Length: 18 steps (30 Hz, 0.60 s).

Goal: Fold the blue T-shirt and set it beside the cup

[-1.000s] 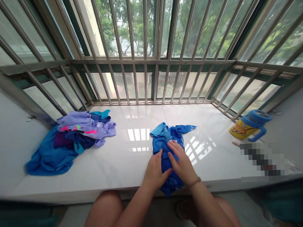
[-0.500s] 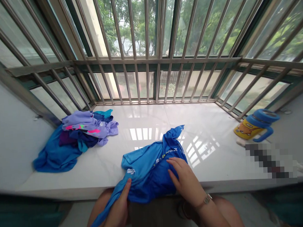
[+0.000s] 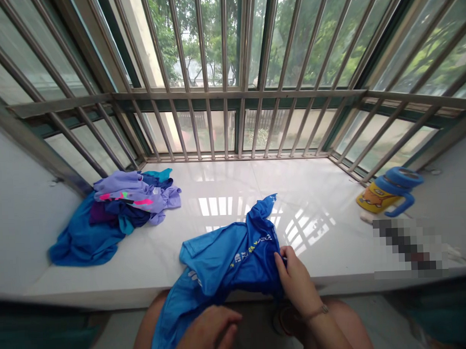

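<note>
Head view: the blue garment [image 3: 231,253] slants from far right to near left over the sill [image 3: 335,262]; right hand [image 3: 296,275] pinches its right edge; left hand [image 3: 210,327], nearer its hanging end, I cannot tell.

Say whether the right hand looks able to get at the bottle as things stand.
Likely yes: nothing visibly stands between the right hand and the bottle, though that hand appears to pinch the blue garment.

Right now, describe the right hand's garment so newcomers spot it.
Start at the window bars; the white ledge lies below them. Over its near edge drapes a two-tone blue garment, its right edge pinched by the right hand. Unlike the clothes pile to the left, it shows white and yellow lettering.
</note>
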Each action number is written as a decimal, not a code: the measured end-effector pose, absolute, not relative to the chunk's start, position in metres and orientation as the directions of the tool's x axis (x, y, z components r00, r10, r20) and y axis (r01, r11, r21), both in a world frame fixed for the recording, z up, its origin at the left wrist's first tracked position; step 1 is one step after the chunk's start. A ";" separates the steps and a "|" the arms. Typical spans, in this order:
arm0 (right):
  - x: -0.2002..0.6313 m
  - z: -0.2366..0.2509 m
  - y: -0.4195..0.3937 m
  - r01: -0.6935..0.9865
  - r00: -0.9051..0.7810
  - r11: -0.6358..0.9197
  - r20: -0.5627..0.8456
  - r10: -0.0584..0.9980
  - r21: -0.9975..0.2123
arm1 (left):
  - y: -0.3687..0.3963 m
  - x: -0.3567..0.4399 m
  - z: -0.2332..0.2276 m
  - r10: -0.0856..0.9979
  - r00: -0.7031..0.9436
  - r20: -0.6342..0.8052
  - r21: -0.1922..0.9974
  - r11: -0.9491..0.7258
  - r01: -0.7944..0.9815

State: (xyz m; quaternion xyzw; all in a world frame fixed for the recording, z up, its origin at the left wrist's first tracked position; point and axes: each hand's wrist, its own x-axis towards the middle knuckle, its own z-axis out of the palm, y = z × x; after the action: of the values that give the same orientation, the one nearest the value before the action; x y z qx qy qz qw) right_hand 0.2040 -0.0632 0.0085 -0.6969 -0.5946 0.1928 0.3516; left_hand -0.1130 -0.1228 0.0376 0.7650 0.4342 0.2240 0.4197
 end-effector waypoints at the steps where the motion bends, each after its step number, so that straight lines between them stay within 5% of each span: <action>1: 0.197 0.016 -0.066 0.613 0.202 -0.028 0.123 0.972 -0.790 | -0.116 -0.103 0.046 0.854 0.515 0.071 0.825 -0.341 0.452; 4: 0.175 0.035 -0.081 0.393 0.193 -0.013 0.069 0.979 -0.920 | -0.102 -0.075 0.055 0.858 0.493 0.142 0.797 -0.395 0.457; 10: 0.146 0.056 -0.123 0.057 0.159 -0.034 -0.025 0.987 -0.998 | -0.112 -0.032 0.028 0.919 0.379 -0.112 0.901 -0.067 0.429; 14: 0.148 0.072 -0.143 0.192 -0.083 0.121 0.106 0.991 -0.974 | -0.127 -0.032 0.029 0.952 0.181 -0.248 0.950 0.202 0.239; 18: 0.156 0.088 -0.142 0.385 -0.217 0.424 0.367 0.905 -0.820 | -0.133 -0.052 0.045 0.929 0.047 -0.366 0.926 0.360 0.111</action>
State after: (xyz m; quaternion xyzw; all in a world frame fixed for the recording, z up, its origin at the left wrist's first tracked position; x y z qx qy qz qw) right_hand 0.1564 -0.1424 0.0880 -0.4470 -0.7212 0.2969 0.4381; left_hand -0.0520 -0.1333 0.0449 0.4396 0.5915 0.3561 0.5745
